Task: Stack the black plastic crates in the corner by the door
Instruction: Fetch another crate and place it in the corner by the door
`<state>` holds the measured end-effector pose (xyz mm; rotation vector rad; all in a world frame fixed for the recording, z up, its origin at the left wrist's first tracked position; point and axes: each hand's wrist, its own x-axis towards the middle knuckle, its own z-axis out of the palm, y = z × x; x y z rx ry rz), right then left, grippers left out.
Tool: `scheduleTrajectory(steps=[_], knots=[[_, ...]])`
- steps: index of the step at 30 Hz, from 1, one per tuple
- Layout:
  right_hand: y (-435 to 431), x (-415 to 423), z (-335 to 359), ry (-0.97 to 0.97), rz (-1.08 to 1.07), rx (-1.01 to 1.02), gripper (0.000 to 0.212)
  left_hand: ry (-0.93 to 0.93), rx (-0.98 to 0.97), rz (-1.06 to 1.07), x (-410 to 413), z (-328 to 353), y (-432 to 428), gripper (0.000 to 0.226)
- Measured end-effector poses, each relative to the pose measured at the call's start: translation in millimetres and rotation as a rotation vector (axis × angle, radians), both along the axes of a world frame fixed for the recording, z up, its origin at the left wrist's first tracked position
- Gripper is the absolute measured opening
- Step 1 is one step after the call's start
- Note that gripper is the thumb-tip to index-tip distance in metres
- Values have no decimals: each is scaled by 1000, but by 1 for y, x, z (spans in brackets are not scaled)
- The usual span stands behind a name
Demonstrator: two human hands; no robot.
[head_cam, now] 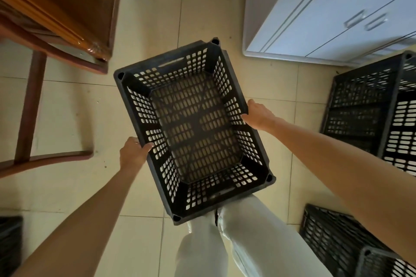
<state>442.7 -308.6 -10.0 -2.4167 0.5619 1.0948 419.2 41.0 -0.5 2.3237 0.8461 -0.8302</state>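
Gripping with fingers (pixel 147 147) curled over both long rims, left hand (pixel 132 153) and right hand (pixel 258 116) opposite, holding the black crate (pixel 193 128) clear of the tiled floor (pixel 146 29): keep even, swing toward the other crates (pixel 371 105) at right, line up corner posts before lowering.
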Motion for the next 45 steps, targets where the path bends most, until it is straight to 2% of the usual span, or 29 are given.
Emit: scheduleTrajectory(steps=[4, 10, 21, 26, 30, 37, 40, 45], knots=[[-5, 0, 20, 0, -21, -32, 42, -56, -21, -52, -1, 21, -2, 42], [-13, -7, 86, -6, -3, -51, 36, -70, 0, -142, 0, 84, -2, 38], [-45, -29, 275, 15, -95, -78, 43, -171, -6, -287, 13, 265, -28, 21], [-49, -69, 362, -10, -163, -73, 40, -202, -24, -431, 7, 347, -37, 19], [-46, -102, 425, -66, -222, -62, 33, -230, -119, -529, 11, 400, -30, 21], [-23, -171, 538, -132, -268, -182, 40, -285, -228, -711, 8, 492, -48, 15], [-21, -213, 555, -158, -344, -269, 44, -288, -274, -817, -2, 516, -60, 17], [-26, -295, 573, -151, -497, -286, 43, -290, -339, -976, -31, 541, -104, 13]])
